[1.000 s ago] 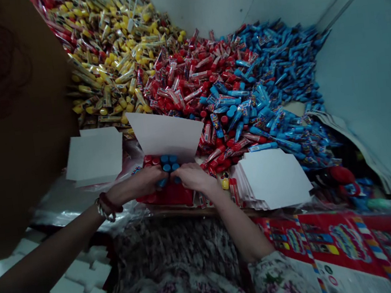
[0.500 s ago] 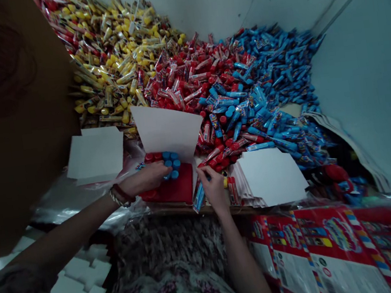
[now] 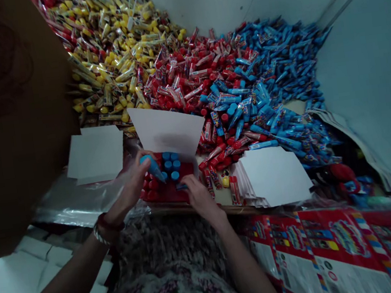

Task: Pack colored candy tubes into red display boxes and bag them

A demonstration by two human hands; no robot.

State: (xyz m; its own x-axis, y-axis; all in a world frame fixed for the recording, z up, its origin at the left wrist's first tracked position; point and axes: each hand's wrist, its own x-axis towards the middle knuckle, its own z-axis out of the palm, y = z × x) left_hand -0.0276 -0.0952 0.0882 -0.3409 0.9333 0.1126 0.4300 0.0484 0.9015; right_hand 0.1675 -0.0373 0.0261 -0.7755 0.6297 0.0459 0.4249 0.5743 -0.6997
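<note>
An open box with a red inside (image 3: 173,196) and a raised white flap (image 3: 169,130) stands in front of me. Upright blue-capped tubes (image 3: 168,165) fill its back middle, with red-capped tubes (image 3: 152,186) along its left side. My left hand (image 3: 135,177) is closed around a blue tube (image 3: 154,169), tilted over the box's left part. Over the front right of the box, my right hand (image 3: 199,193) pinches another blue tube (image 3: 181,186), mostly hidden by the fingers.
Behind the box lie heaps of yellow tubes (image 3: 113,66), red tubes (image 3: 186,78) and blue tubes (image 3: 274,59). White card pieces (image 3: 97,154) lie left, a white card stack (image 3: 275,177) right. Printed red packaging (image 3: 335,248) sits at front right. A dark brown panel (image 3: 17,131) blocks the left.
My left hand has drawn back and up from the blue caps, now with a tilted blue tube in it. My right hand has moved left over the box, taking the blue tube from beside it.
</note>
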